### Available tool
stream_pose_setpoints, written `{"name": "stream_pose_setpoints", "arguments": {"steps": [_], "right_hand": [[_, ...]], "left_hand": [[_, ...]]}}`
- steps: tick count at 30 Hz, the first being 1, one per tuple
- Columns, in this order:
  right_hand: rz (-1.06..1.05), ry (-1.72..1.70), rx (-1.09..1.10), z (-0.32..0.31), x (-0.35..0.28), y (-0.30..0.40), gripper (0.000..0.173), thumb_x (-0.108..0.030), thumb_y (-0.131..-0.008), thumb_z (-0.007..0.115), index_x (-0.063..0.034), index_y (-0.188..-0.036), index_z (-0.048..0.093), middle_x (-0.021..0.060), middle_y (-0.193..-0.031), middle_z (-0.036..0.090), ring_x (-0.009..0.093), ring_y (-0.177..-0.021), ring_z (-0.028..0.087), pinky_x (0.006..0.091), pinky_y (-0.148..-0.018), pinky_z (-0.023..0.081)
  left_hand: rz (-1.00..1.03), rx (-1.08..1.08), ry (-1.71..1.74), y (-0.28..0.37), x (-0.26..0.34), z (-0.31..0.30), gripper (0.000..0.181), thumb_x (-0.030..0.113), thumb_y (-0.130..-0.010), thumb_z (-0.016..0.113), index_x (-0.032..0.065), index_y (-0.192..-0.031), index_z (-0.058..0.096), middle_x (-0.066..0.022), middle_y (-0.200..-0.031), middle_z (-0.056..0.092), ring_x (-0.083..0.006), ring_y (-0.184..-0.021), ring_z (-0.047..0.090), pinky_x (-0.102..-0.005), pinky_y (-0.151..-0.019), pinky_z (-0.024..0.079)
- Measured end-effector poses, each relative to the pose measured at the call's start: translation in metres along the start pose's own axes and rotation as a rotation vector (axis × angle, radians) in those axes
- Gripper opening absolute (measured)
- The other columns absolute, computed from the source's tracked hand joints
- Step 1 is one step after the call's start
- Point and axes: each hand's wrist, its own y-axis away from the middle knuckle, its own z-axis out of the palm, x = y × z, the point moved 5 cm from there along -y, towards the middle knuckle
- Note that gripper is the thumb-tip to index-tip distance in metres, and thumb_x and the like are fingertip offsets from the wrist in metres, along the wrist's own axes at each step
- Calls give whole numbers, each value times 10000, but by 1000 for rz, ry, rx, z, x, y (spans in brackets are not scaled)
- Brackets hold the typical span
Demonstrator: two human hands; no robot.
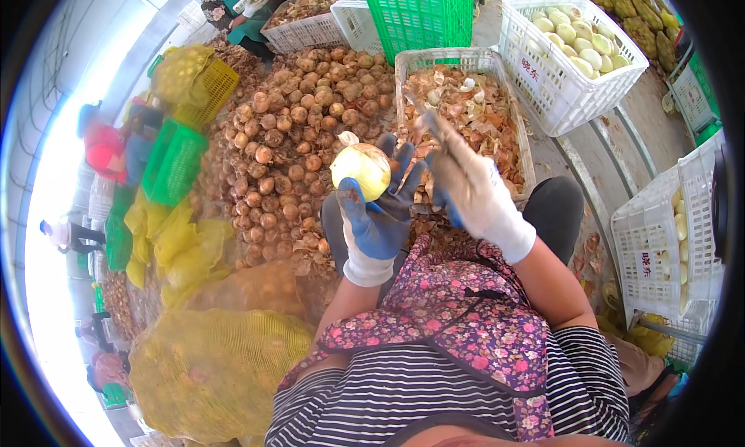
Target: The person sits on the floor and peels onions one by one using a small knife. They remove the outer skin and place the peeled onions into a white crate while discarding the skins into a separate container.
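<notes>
A mostly peeled onion (pixel 361 172), pale yellow-white with a loose scrap of skin at its top, sits in my left hand (pixel 381 217). The thumb and fingers of that white glove with a blue palm are around it. To the right, my right hand (pixel 474 185), in a similar soiled glove, is blurred and apart from the onion. A thin, dark, blurred tool, apparently a knife (pixel 414 102), sticks out past its fingers. Below the hands, a white plastic crate (pixel 527 150) holds onion skins (pixel 465 106). A large heap of unpeeled onions (pixel 291 156) lies to the left.
A white crate of peeled onions (pixel 515 45) stands on a metal rack (pixel 582 162) at right, with another crate (pixel 640 231) nearer. A green crate (pixel 419 16) stands ahead. Yellow mesh sacks (pixel 215 365) lie at left. A co-worker (pixel 247 10) sits beyond the heap.
</notes>
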Motion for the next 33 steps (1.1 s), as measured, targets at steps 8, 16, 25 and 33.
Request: {"name": "stream_pose_setpoints", "arguments": {"steps": [8, 16, 25, 33], "right_hand": [[-69, -63, 33, 26, -17, 6, 507, -180, -893, 640, 0, -1330, 457, 218, -787, 624, 334, -736, 659, 376, -661, 496], [-33, 21, 60, 7, -18, -6, 193, -141, -893, 624, 12, -1011, 617, 176, -790, 661, 250, -660, 644, 352, -617, 498], [-12, 141, 72, -4, -7, 10, 476, -265, -893, 669, -8, -1257, 504, 174, -815, 661, 274, -757, 674, 374, -642, 494], [-35, 72, 15, 5, -20, -20, 153, -123, -886, 568, 12, -958, 578, 182, -737, 643, 257, -681, 654, 375, -612, 493]], "left_hand": [[59, -28, -49, 8, -7, -10, 727, 400, -935, 621, 148, -1498, 237, -156, -1416, 457, -312, -1274, 490, -454, -1080, 405], [5, -20, -60, 13, -8, -36, 674, 272, -899, 623, 175, -1475, 286, -167, -1388, 471, -307, -1242, 523, -460, -1024, 472], [-194, -96, 292, 12, -3, -9, 687, 394, -888, 618, 159, -1471, 342, -205, -1483, 399, -404, -1356, 409, -583, -1108, 346], [-242, -77, 221, 18, -12, -12, 680, 502, -894, 576, 136, -1437, 390, -141, -1440, 468, -325, -1307, 485, -537, -1065, 417]]}}
